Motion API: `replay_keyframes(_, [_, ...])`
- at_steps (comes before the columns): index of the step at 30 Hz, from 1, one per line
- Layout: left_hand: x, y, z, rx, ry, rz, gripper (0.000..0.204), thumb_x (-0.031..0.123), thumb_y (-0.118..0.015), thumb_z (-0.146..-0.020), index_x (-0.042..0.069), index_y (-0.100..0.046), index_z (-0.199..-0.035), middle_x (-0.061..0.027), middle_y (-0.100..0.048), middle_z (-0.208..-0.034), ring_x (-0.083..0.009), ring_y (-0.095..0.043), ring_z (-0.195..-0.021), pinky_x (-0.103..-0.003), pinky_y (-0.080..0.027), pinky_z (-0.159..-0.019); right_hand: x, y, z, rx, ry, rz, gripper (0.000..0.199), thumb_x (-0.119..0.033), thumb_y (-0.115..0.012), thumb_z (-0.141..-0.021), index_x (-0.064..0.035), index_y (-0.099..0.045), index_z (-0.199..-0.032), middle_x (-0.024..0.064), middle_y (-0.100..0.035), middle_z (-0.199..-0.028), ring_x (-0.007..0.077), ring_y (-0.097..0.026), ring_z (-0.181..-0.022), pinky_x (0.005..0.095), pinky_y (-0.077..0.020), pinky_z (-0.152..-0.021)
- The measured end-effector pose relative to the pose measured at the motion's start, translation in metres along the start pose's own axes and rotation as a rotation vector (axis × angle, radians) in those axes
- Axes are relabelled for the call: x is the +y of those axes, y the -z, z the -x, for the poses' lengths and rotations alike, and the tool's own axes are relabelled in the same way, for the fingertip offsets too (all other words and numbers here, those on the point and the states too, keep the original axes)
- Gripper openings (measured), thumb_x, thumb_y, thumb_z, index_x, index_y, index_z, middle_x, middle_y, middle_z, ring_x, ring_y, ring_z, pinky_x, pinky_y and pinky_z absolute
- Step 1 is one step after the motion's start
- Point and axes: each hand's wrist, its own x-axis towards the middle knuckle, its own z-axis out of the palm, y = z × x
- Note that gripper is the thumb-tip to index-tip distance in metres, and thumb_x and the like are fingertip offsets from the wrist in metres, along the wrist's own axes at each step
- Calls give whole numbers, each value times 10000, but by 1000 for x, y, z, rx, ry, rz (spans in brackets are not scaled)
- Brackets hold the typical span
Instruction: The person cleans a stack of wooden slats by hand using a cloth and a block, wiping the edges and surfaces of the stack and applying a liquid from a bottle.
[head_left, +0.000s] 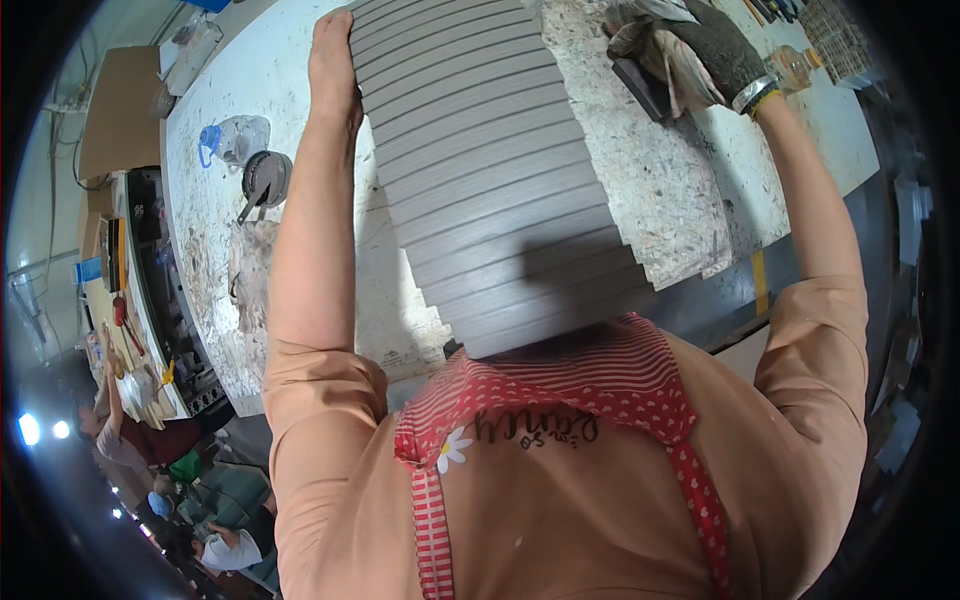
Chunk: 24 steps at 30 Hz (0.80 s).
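Observation:
A stack of overlapping grey boards [480,160], with stepped side edges, stretches from the far edge of view to the front of my apron. My bare left hand [333,65] grips its far left edge, fingers along the side. To the right of the stack, my right hand [722,58] wears a dark glove and is closed on a crumpled, stained rag [680,65]. Under the rag lies a dark flat block [640,90]; whether my fingers touch it is hidden.
On the paint-stained white table [385,300] at left stand a clear bottle [243,138] and a round dark tin [268,178] with a scraper. Another bottle [790,68] and a woven basket [838,40] stand far right. Other people [225,545] are at lower left.

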Motion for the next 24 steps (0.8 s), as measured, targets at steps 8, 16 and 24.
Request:
replay_keyframes(8, [5,-4,-2,-52,34,11,420,292,-490,-914,19,-477,-1233,-125,-553,-1115,-210,-558,-995,-347,-484,-844,78,-52,58,209,376,524,388,-259,-526,-877,-71,-542,-1216,242,-531,-1230,346,-551,-1102,377,-442,-935])
replay_keyframes(16, [-14,-3,-6,-9,241,369,544,488,-413,-947,41,-509,-1242,-124,-580,-1181,-241,-565,-1056,-382,-476,-900,3,18,83,171,116,261,423,-319,-593,-868,-70,-563,-1209,175,-570,-1194,297,-536,-1144,403,-436,-965])
replay_keyframes(24, [-36,-8,19,-161,167,489,732,638,-188,-939,93,-431,-1364,-100,-496,-1318,-222,-494,-1181,-340,-417,-983,-61,-79,-54,-37,-166,-1633,398,-426,-543,-930,-122,-577,-1184,-14,-589,-964,76,-495,-827,222,-449,-643])
